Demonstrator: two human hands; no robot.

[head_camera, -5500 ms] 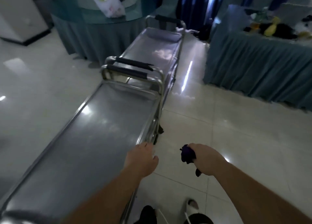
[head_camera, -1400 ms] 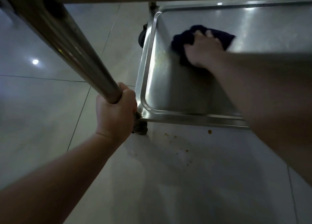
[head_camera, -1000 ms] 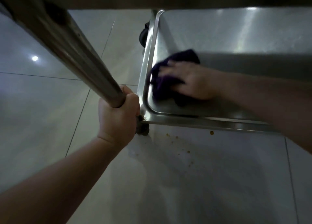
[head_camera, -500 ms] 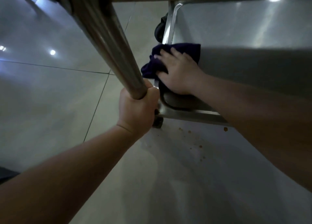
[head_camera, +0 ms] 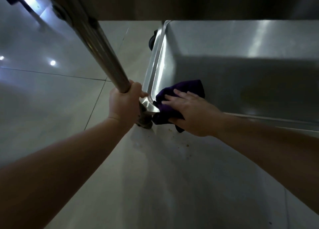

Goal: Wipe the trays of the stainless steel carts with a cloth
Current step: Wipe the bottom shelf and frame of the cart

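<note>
The cart's lower steel tray [head_camera: 155, 68] fills the upper right, seen from low down. A dark purple cloth [head_camera: 183, 89] lies on its near left corner and hangs over the front rim. My right hand [head_camera: 191, 111] presses on the cloth with straight fingers, the thumb against the part that hangs down. My left hand [head_camera: 124, 104] grips the bottom of the cart's steel post [head_camera: 103, 56] beside that corner.
The upper shelf's underside [head_camera: 189, 2] spans the top edge. A black caster [head_camera: 151, 40] shows at the tray's far left corner and another [head_camera: 145, 121] under the near corner. Small crumbs [head_camera: 187, 145] dot the glossy tiled floor [head_camera: 51, 108] in front.
My right hand has slid the cloth from the tray's left side down to its near left corner, over the front rim. My left hand stays on the post.
</note>
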